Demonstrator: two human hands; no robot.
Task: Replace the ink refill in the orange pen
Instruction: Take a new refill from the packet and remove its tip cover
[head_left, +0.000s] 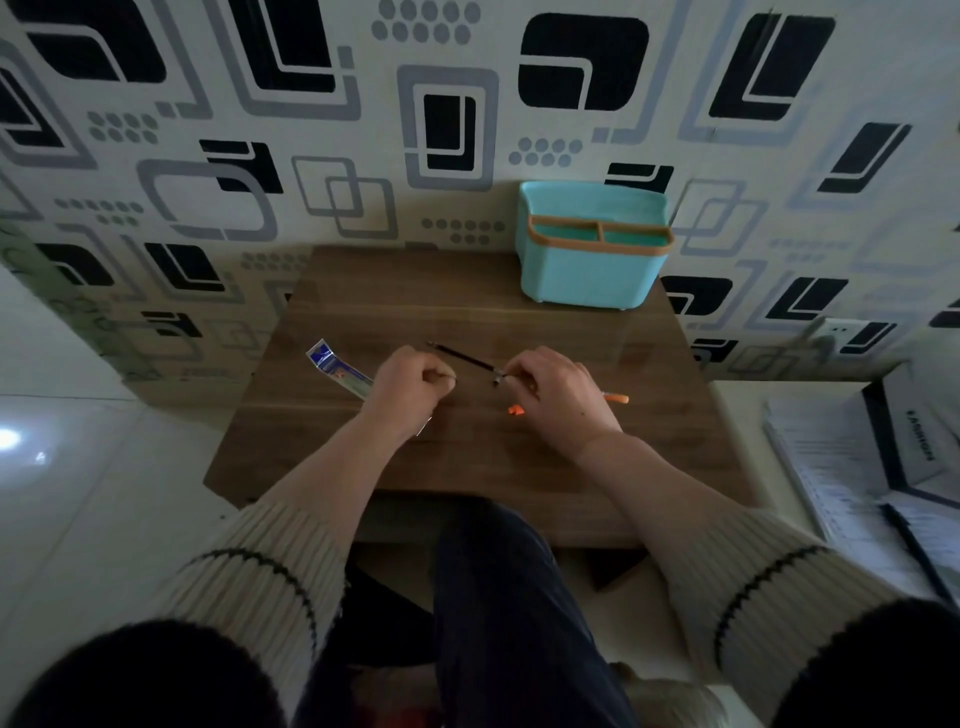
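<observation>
My right hand (550, 387) pinches the near end of a thin black ink refill (462, 357), which slants up and to the left over the table. An orange pen barrel (615, 398) pokes out to the right from under that hand. A small orange pen piece (515, 411) lies on the wood just left of the right wrist. My left hand (413, 387) is curled, its fingertips pinching something tiny that I cannot make out. Under the left hand lies the clear refill packet with a blue header (337, 366).
The small wooden table (467, 467) stands against a patterned wall. A turquoise organiser with an orange rim (592, 260) sits at the back right. Papers and a box (883, 467) lie to the right of the table. My legs are under the front edge.
</observation>
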